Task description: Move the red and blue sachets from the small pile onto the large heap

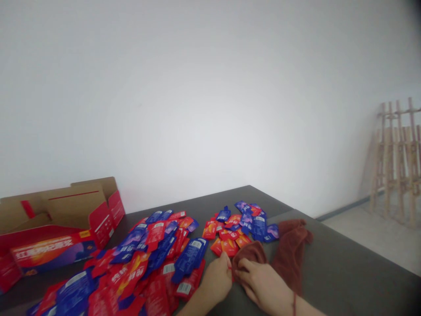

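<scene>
Near the front of the dark table, my right hand (259, 281) grips a bunched brown cloth (250, 253), its fingers curled over the fabric. My left hand (219, 274) is closed just left of the cloth, thumb and fingers pinched together; a sliver of red shows beside the fingertips, too small to make out. A second brown cloth (290, 252) lies to the right of my right hand. Beyond my hands is a smaller group of red and blue packets (230, 234). A large heap of red and blue packets (154, 259) spreads to the left of my left hand.
An open red cardboard box (55, 252) with a brown inside stands at the left, against the wall. The grey table (342, 267) has its far corner near the wall. Wooden easel-like frames (397, 162) lean at the far right, beyond the table.
</scene>
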